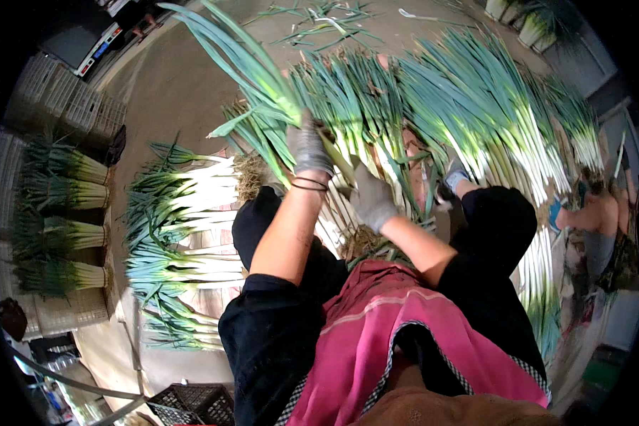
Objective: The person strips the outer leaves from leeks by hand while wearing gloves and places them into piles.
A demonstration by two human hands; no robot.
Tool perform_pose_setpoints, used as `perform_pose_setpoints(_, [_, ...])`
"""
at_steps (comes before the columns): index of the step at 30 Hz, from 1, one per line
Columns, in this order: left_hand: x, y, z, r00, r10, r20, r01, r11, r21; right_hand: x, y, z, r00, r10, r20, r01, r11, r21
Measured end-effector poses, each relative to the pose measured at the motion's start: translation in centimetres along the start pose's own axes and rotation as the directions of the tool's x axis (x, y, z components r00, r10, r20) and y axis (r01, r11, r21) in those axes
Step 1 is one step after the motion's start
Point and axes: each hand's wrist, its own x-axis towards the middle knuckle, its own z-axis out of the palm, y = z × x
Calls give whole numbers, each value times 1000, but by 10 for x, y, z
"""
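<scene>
My left hand (pixel 310 145), in a grey work glove, is closed round the upper stalk of a green onion (pixel 279 95) whose long leaves point up and to the left. Against the lower part of the same stalk lies my right hand (pixel 371 197), gloved too, with its fingers bent; how firmly it grips is hard to see. Under and beyond both hands spread rows of unpeeled green onions (pixel 346 101). Dry roots (pixel 359 240) show below my right hand. To the left lie green onions with white stalks (pixel 207 221), roots partly on them.
Tied bundles of green onions (pixel 88 191) stand along the left by white plastic crates (pixel 69 98). A black crate (pixel 191 402) sits at the lower left. More green onions (pixel 484 106) lie at the right, near another person's arm (pixel 586 215). Leaf scraps (pixel 330 24) litter the floor ahead.
</scene>
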Motion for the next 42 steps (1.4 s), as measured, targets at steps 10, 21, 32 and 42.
perform_pose_setpoints(10, [24,61,-29,843,-184,505,344,907,-244,-28,50,31,968,-207,143,67,759,648])
perform_pose_setpoints(21, [26,74,-37,615,-74,785,488,818,-305,-35,42,-1,844,-242,479,-398,316,861])
perform_pose_setpoints(32, [60,78,-45,976,176,130,-143,962,-233,-34,73,-1,994,93,-59,62,-27,998])
perform_pose_setpoints(42, [59,66,-46,927,374,-11,-374,925,-70,-7,113,22,942,-216,-258,306,870,386])
